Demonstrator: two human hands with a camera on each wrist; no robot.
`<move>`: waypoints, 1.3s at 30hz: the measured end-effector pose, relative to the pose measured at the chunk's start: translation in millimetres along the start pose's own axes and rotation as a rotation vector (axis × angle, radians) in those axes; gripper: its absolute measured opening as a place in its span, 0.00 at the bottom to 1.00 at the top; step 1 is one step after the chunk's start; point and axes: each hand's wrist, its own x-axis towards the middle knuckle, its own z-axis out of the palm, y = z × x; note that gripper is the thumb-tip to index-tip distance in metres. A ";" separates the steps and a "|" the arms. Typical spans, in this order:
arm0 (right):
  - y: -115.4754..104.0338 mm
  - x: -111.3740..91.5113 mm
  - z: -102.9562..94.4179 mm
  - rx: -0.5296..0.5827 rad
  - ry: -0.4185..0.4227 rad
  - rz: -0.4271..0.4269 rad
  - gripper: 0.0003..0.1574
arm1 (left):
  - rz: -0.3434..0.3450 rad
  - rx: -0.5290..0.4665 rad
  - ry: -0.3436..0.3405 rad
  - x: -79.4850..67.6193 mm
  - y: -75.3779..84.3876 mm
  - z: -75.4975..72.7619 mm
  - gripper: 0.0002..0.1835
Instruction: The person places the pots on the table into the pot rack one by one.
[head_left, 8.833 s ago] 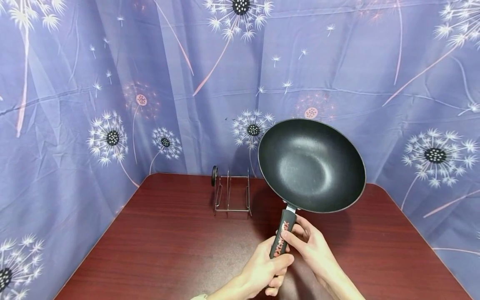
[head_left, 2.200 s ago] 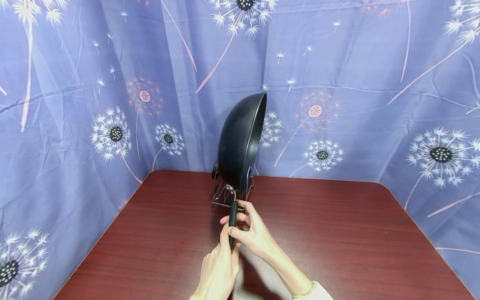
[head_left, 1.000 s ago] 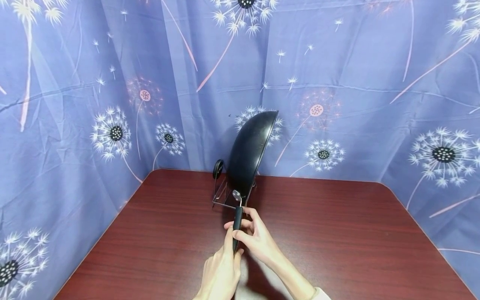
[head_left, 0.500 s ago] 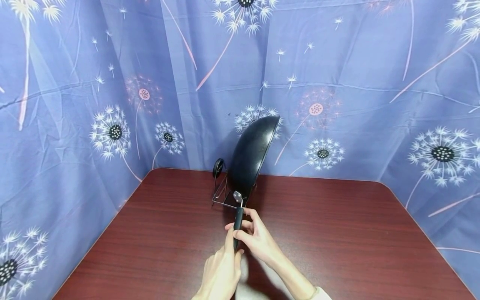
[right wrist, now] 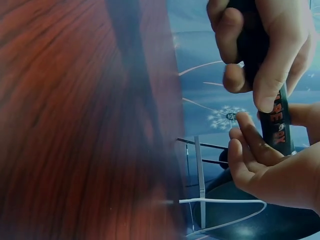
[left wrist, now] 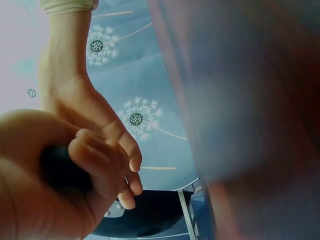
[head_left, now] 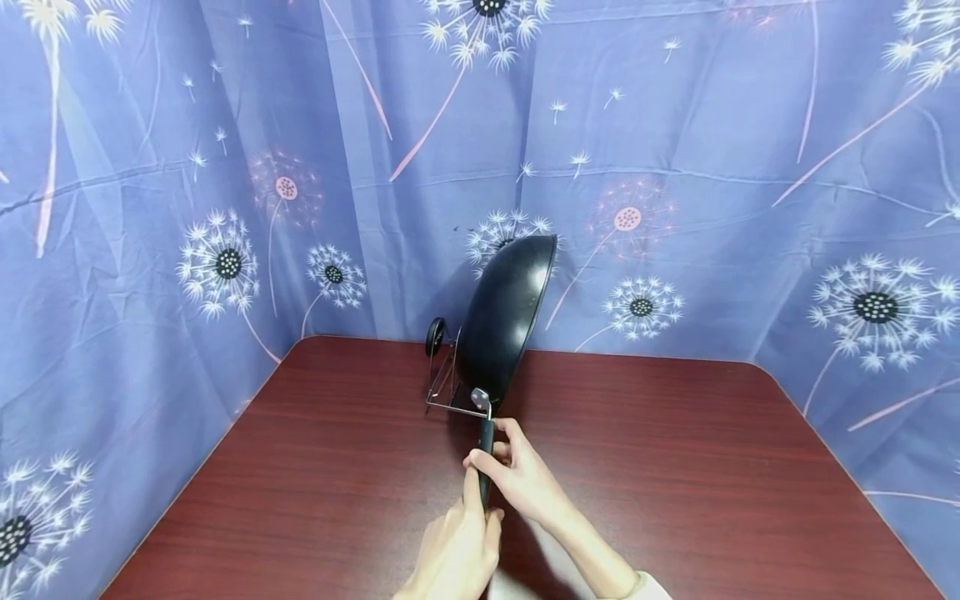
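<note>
A black wok (head_left: 498, 321) stands edge-on and leans right, its outer side towards the left. Its lower part overlaps the right side of a wire rack (head_left: 454, 407). My left hand (head_left: 456, 546) grips the rear end of the wok's handle (right wrist: 276, 125), which bears orange lettering. Nearer the pan, my right hand (head_left: 531, 482) holds the same handle between thumb and fingers. In the right wrist view, metal wires of the rack cross in front of the wok. The left wrist view shows the handle's dark end inside the left hand's curled fingers.
A black round disc (head_left: 435, 337) stands upright at the rack's left rear. The dark red wooden table (head_left: 675, 467) reaches back to a blue curtain (head_left: 420, 100) with dandelion prints, which also closes off both sides.
Earlier the wok was held face-on to the right of the rack, then nearly upright over it. Since then it has tipped right and sunk lower; lately handle and hands shifted slightly right.
</note>
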 end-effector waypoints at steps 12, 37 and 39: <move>-1.1 -5.2 -12.5 -0.057 0.012 0.022 0.25 | 0.048 -0.028 -0.125 -1.2 1.8 1.5 0.40; 6.9 -12.6 -24.5 -0.124 -0.019 -0.006 0.28 | 0.245 -0.051 -0.284 -2.6 -12.1 -4.0 0.51; 8.0 -13.0 -25.2 -0.134 -0.021 -0.004 0.28 | 0.241 -0.059 -0.304 -2.3 -12.7 -4.5 0.51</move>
